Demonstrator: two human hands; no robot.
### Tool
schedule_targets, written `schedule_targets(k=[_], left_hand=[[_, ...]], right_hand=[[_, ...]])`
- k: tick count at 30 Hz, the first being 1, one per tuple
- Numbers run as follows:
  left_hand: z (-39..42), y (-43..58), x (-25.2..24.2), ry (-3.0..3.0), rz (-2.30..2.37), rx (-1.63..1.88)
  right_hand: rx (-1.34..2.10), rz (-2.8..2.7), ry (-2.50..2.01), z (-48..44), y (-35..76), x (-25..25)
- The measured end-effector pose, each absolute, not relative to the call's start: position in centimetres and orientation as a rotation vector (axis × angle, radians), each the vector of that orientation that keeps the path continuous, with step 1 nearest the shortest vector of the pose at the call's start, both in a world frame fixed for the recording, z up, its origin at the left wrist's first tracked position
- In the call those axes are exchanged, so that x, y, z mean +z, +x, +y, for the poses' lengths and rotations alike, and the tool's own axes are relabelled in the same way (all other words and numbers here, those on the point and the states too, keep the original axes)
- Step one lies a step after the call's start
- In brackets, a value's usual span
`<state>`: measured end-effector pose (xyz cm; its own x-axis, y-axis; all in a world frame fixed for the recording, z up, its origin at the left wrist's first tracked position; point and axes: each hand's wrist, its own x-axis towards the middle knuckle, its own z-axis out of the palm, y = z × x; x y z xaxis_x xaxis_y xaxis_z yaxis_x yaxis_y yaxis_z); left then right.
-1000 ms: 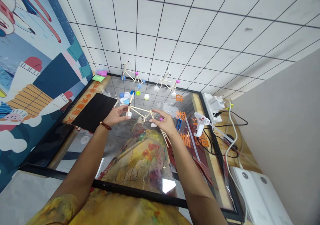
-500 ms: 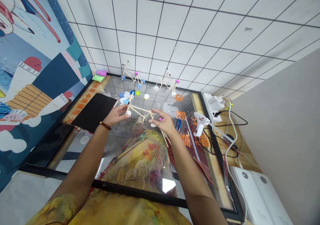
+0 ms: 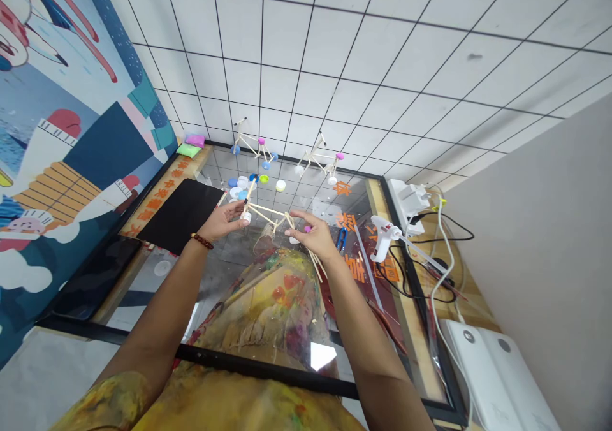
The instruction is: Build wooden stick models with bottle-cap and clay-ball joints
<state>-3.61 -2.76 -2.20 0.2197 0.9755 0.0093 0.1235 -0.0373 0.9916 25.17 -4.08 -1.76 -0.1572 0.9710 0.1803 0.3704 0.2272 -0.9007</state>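
Note:
My left hand (image 3: 222,221) pinches the front end of a small tricycle model made of wooden sticks (image 3: 268,210), by its white bottle-cap wheel (image 3: 247,217). At the model's rear, the thumb and fingers of my right hand (image 3: 313,234) close round the stick joint. A dark-tipped stick rises at the front like a handlebar. Below the right fingers a white cap (image 3: 293,240) shows in part, and a pink piece (image 3: 307,229) peeks out beside the hand. Loose sticks (image 3: 315,265) lie under my right wrist.
Two similar models, one with blue wheels (image 3: 266,164) and one with white wheels (image 3: 331,180), stand at the back edge. Loose bottle caps (image 3: 280,185) lie before them. A black sheet (image 3: 184,216) is left; a glue gun (image 3: 384,237), cables and a power strip (image 3: 406,204) are right.

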Motion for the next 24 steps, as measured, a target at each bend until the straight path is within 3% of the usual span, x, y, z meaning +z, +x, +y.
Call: schedule_targets(k=[24], left_hand=[[-2.46,-3.6,-3.0,1.42,1.074,1.072]], right_hand=[[0.95,-1.633,-1.273,-3.8,25.03,-2.56]])
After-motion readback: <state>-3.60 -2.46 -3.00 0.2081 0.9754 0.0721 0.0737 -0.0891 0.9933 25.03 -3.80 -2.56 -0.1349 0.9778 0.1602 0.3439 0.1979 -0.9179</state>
